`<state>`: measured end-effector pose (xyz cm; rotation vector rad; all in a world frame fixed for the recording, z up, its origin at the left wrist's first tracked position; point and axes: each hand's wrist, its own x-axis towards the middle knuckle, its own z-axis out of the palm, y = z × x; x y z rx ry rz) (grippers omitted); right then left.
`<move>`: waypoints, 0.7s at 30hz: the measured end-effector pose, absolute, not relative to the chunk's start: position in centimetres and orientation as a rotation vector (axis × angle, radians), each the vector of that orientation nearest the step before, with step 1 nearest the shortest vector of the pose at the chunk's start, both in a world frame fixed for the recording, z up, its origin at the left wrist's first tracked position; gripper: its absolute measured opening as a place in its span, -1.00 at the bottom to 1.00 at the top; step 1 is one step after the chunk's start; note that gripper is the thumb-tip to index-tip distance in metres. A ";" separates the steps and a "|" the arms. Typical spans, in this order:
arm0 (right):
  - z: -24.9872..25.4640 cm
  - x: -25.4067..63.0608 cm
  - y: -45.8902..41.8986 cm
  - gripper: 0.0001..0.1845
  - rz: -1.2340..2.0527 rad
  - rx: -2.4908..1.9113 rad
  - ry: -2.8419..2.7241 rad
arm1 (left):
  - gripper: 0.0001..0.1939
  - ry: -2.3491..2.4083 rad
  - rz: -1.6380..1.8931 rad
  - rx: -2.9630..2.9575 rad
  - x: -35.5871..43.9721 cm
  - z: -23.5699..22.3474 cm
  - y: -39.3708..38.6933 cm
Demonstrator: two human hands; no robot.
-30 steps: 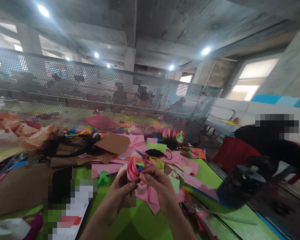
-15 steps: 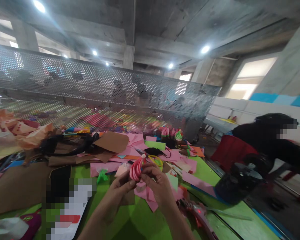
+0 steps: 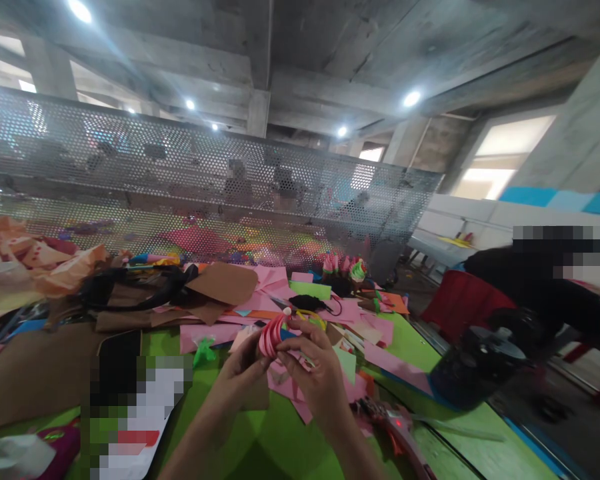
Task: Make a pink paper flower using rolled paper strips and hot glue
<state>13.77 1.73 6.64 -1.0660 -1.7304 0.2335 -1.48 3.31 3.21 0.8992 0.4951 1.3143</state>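
A pink-and-white striped swirl, like a paper ice-cream top [image 3: 271, 337], is held upright above the table, with a small white ball at its tip. My left hand [image 3: 243, 368] is closed around its left and lower side. My right hand [image 3: 314, 357] is at its right side, fingers bent in a pinch. A small blue piece [image 3: 287, 335] shows between the right fingers and the swirl; its shape is mostly hidden. Beneath both hands lie pink paper pieces [image 3: 300, 400] on the green tabletop [image 3: 260, 447].
A glue gun [image 3: 400, 430] with a red light lies to the right, near a dark transparent jug [image 3: 473, 367]. Phone [image 3: 117, 363], brown card [image 3: 35, 373] and green bow [image 3: 205, 351] lie left. Similar pink and green swirls [image 3: 357, 270] stand behind. A seated person [image 3: 530, 280] is at right.
The fingers of my right hand have shifted up and over the side of the swirl, and more of the blue piece shows. My left hand stays nearly in place.
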 end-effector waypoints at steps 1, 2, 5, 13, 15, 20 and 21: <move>6.5 13.8 1.8 -0.86 0.189 -1.077 -1.754 | -0.56 0.485 1.322 0.905 -1.4 3.0 3.5; 6.5 13.9 1.8 -0.86 0.152 -1.083 -1.776 | -0.56 0.475 1.328 0.912 -1.4 2.8 3.6; 6.5 14.0 1.8 -0.84 0.092 -1.084 -1.824 | -0.55 0.430 1.348 0.923 -1.2 2.3 3.9; 6.5 13.9 1.8 -0.83 -0.015 -1.061 -1.902 | -0.56 0.453 1.343 0.944 -1.5 2.6 3.7; 6.4 13.9 1.8 -0.84 -0.043 -1.066 -1.911 | -0.53 0.437 1.337 0.964 -1.5 2.5 3.9; 6.3 13.7 1.6 -0.86 -0.100 -1.116 -1.927 | -0.54 0.461 1.349 0.943 -1.4 2.8 3.6; 6.3 13.6 1.5 -0.86 -0.108 -1.116 -1.934 | -0.56 0.481 1.352 0.931 -1.4 3.0 3.5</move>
